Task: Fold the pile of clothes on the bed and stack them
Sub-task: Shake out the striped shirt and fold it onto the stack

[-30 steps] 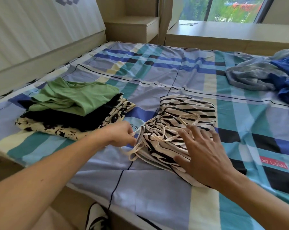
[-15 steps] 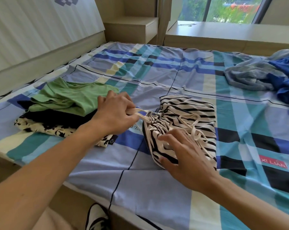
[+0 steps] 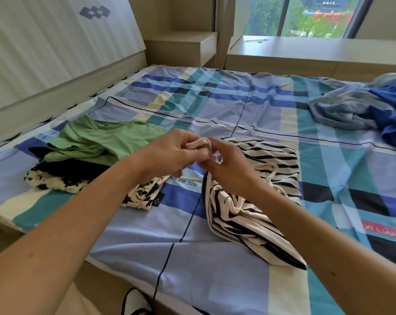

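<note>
A: Where is the striped garment (image 3: pixel 272 155)?
B: Crumpled on the plaid bed sheet (image 3: pixel 215 98), near the stack's right side, partly under the right forearm.
A: And the 2 hands?
B: They meet above its upper left edge. The left hand (image 3: pixel 169 153) has its fingers curled, pinching the cream drawstring (image 3: pixel 198 142). The right hand (image 3: pixel 228 169) pinches the same cord just beside it.
A: The stack?
B: 3 folded pieces: a green top (image 3: pixel 106 142) over a black garment (image 3: pixel 78 171) over a floral one (image 3: pixel 140 196).
A: Anything unfolded?
B: A grey and blue heap (image 3: pixel 347 110) at the far right, well apart.
</note>
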